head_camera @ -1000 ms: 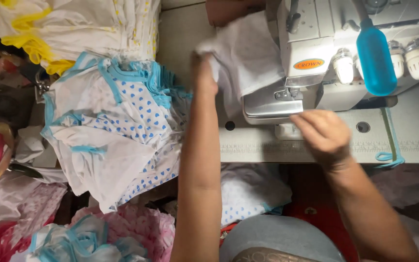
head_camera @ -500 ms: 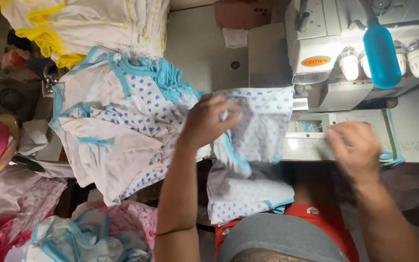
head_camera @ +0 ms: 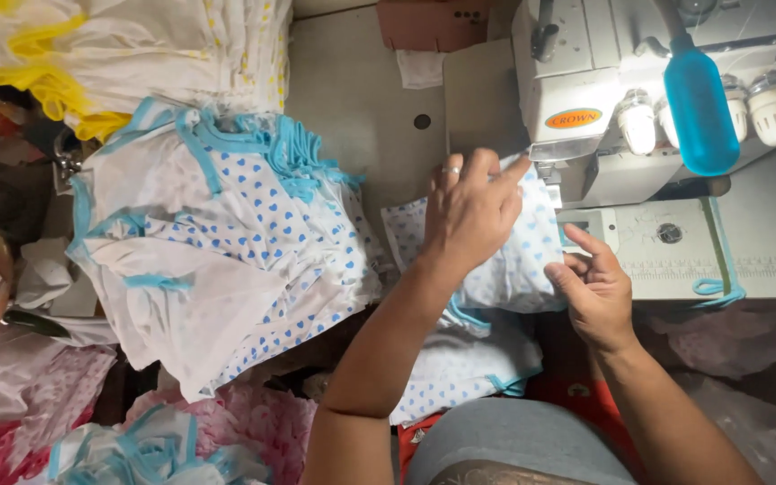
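Note:
A white garment piece with small blue hearts and blue trim [head_camera: 505,269] lies on the sewing table in front of a white overlock sewing machine [head_camera: 603,117]. My left hand [head_camera: 470,211], a ring on one finger, presses flat on the cloth, fingertips pointing at the machine's presser foot. My right hand [head_camera: 593,286] pinches the cloth's right edge beside the machine bed. The lower part of the cloth hangs off the table towards my lap.
A stack of matching heart-print garments with blue trim [head_camera: 217,251] sits left of the cloth. Yellow-trimmed garments [head_camera: 136,49] lie at the top left. Pink fabric [head_camera: 244,422] is heaped below. A blue bottle [head_camera: 698,108] stands on the machine.
The heart-print cloth, held up in my left hand before, now lies flat at the machine. My left hand has come down onto it and my right hand has taken its edge.

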